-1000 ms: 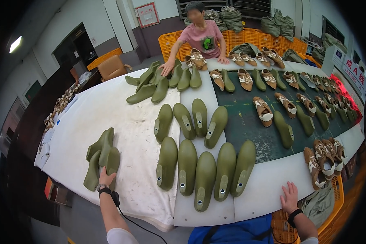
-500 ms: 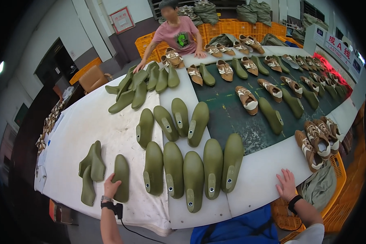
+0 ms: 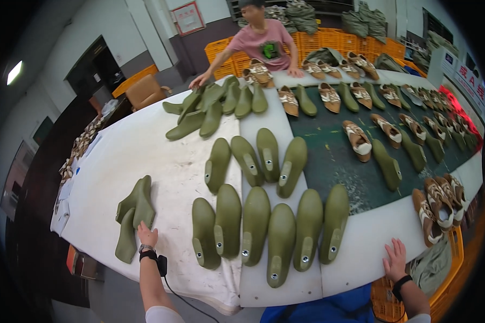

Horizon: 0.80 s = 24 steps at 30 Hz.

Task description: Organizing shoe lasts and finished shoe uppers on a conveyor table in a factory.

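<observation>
Unclear if left hand touches green last; blue cloth cropped.

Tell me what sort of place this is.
Most likely a shoe factory's production floor: green foot-shaped lasts are set out in groups, many matching brown-and-white shoes sit on a dark green surface among more lasts, and orange crates line the background.

Lasts in rows on table; shoes on belt at right; crates beyond table.
</observation>
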Tool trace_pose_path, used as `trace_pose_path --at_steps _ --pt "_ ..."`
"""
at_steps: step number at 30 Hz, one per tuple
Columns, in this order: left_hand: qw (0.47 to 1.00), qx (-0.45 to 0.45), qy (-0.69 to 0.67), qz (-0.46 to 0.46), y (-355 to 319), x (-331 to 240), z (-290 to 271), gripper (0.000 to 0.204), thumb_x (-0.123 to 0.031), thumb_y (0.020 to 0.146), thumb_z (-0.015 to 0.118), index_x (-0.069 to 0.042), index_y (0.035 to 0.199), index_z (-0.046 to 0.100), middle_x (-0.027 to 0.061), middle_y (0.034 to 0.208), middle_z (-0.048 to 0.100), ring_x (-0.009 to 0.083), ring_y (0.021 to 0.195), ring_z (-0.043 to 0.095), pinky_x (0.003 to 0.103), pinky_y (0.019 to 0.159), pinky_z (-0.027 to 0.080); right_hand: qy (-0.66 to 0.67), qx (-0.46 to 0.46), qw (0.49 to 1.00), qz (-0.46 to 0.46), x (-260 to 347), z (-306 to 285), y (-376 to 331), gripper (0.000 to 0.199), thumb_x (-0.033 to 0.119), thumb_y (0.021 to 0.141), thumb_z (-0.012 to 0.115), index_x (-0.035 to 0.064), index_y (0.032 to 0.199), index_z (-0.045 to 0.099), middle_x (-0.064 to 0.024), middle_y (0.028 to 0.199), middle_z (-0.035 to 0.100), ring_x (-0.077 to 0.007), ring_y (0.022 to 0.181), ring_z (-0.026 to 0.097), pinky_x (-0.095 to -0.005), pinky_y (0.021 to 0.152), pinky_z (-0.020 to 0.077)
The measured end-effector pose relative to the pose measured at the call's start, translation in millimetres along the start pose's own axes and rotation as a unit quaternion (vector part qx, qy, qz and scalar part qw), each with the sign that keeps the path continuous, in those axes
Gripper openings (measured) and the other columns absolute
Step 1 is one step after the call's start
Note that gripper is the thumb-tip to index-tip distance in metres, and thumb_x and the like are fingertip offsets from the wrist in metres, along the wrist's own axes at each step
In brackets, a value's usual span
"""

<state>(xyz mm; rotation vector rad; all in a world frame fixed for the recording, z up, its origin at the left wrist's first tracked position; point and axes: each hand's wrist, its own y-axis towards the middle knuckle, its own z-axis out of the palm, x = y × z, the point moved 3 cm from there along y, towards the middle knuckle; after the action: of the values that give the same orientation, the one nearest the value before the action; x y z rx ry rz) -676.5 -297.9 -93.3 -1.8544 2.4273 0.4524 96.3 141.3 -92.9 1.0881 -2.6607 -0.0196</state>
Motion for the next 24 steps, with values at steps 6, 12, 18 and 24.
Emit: trace_pose_path --at_steps 6,12,18,24 --pt "0.995 0.037 0.062 -0.065 32 15 -13 0.086 -0.018 0.065 0.069 -0.005 0.138 0.025 0.0212 0.135 0.034 0.0372 0.124 0.036 0.047 0.102 0.034 0.007 0.032 0.999 0.017 3 4 1 0.050 0.013 0.069 0.058 0.0037 0.117 0.051 -0.0229 0.138 0.033 -0.0460 0.127 0.028 -0.0566 0.106 0.0202" --pt "0.956 0.106 0.192 -0.194 51 -28 -20 0.102 -0.036 0.059 0.077 -0.013 0.142 0.022 0.0205 0.130 0.036 0.0320 0.123 0.038 0.046 0.100 0.036 0.005 0.032 0.999 0.034 -1 10 2 0.049 0.011 0.069 0.056 0.0032 0.117 0.049 -0.0237 0.138 0.032 -0.0458 0.128 0.026 -0.0573 0.106 0.0184" --pt "0.975 0.055 0.099 -0.191 45 -24 -3 0.108 -0.037 0.056 0.076 -0.009 0.142 0.017 0.0270 0.124 0.040 0.0392 0.114 0.045 0.044 0.094 0.043 0.010 0.048 0.998 0.041 4 11 8 0.047 0.009 0.070 0.054 0.0026 0.116 0.049 -0.0238 0.138 0.033 -0.0458 0.128 0.026 -0.0562 0.107 0.0182" --pt "0.991 0.051 0.011 -0.120 37 -53 1 0.088 -0.040 0.060 0.074 0.003 0.125 0.034 0.0264 0.112 0.052 0.0376 0.099 0.056 0.045 0.087 0.047 -0.001 0.020 0.999 0.032 -6 17 3 0.045 0.009 0.071 0.053 0.0017 0.115 0.050 -0.0236 0.139 0.032 -0.0458 0.129 0.026 -0.0553 0.107 0.0186"
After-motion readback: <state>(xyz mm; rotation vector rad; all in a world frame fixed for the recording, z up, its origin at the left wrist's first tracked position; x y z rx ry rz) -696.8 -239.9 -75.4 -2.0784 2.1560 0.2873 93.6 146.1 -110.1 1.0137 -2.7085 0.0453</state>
